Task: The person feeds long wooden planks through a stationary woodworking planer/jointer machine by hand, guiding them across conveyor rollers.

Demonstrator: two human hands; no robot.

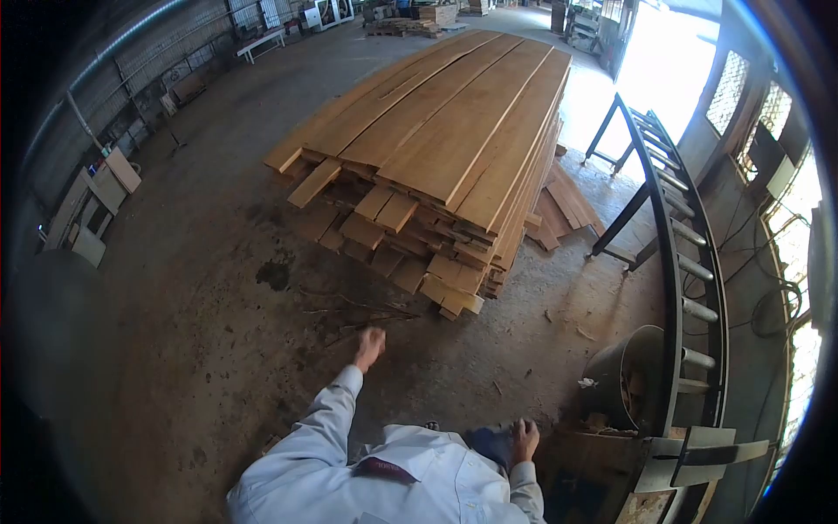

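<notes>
My left hand [371, 348] hangs over the concrete floor in front of a tall stack of wooden planks [436, 113]. Its fingers look loosely curled, with nothing visible in them, and it is apart from the wood. Close to my right side, my right hand [525, 440] is lowered beside a dark blue patch that looks like my trouser leg. Those fingers are bent, and whatever they hold, if anything, is hidden. Long planks form the top of the stack, and uneven board ends jut out at its near side. Thin sticks [367, 312] lie on the floor below it.
To the right runs a metal roller conveyor [685, 227] on legs. Under its near end stands a round bin [628, 375], next to a worn wooden bench [585, 472]. Loose boards [563, 210] lie on the floor right of the stack. Panels [105, 188] lean at the left.
</notes>
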